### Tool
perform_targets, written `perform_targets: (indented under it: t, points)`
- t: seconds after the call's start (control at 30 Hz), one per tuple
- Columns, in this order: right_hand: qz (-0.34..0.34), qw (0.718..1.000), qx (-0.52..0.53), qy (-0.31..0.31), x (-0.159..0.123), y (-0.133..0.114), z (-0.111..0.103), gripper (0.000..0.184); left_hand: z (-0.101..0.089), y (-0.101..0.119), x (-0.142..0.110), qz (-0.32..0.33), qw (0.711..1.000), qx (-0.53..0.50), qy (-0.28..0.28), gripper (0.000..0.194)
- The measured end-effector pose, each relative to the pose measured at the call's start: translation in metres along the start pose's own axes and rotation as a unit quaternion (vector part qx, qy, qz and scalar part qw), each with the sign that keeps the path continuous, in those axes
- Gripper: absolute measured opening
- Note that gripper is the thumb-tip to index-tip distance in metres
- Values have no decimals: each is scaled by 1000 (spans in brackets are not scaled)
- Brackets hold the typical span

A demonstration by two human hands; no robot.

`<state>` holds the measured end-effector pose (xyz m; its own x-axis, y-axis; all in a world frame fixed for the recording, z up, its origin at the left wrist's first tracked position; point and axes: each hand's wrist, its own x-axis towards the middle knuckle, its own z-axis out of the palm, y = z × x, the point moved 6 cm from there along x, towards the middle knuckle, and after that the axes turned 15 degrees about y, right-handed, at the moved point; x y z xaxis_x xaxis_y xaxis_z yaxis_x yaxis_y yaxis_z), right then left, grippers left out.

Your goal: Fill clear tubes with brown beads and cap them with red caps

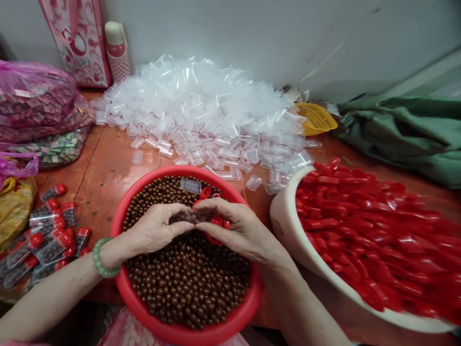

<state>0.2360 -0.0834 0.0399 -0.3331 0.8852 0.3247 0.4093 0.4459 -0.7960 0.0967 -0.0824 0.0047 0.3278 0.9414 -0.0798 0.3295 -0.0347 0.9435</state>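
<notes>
Over a red basin [121, 218] of small brown balls [187, 283], my two hands meet at the fingertips. Closed round a clear plastic tube [182, 216] with dark contents is my left hand [153, 230], a green bead bracelet [104, 258] at its wrist. My right hand [239, 228] is curled, its fingertips at the tube's end. Several red plastic caps [218, 222] show inside its curled fingers; part of them is hidden. Just beyond the hands, another clear tube [190, 185] lies on the balls.
Behind the basin is a heap of clear tubes [216, 105]. On the right stands a white tub [284, 211] full of red caps [367, 226]. Filled red-capped tubes [50, 240] lie left. A yellow basket [316, 119], green cloth [406, 129] and plastic bags [36, 101] sit around.
</notes>
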Motion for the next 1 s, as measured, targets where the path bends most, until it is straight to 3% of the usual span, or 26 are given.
perform_targets:
  t: [0.1, 0.2, 0.27, 0.4, 0.57, 0.7, 0.83, 0.9, 1.0]
  points:
    - [33, 999, -17, -6, 13, 13, -4, 18, -17, 5, -6, 5, 998, 6, 68, 19]
    - [34, 991, -125, 18, 27, 29, -13, 15, -31, 16, -16, 35, 994, -29, 104, 18]
    - [39, 978, -203, 19, 31, 39, -20, 16, -38, 20, -24, 41, 992, -55, 104, 18]
    - [80, 955, -287, -10, 23, 55, -31, 20, -37, 20, -36, 76, 995, -42, 52, 16]
    - [65, 927, -364, -59, 8, 59, -25, 15, -40, -5, -33, -20, 989, -78, 128, 19]
    - [36, 887, -457, -54, 8, 56, -13, 10, -30, -7, -29, -69, 975, -178, 112, 19]
    - [48, 855, -511, -72, 6, 56, -4, 12, -25, -10, -27, -123, 939, -302, 110, 28]
    - [51, 871, -485, -52, 5, 54, -4, 14, -25, -13, -27, -137, 928, -331, 103, 33]
    - [49, 936, -345, 49, 4, 47, -11, 18, -25, -19, -29, -147, 919, -357, 86, 40]
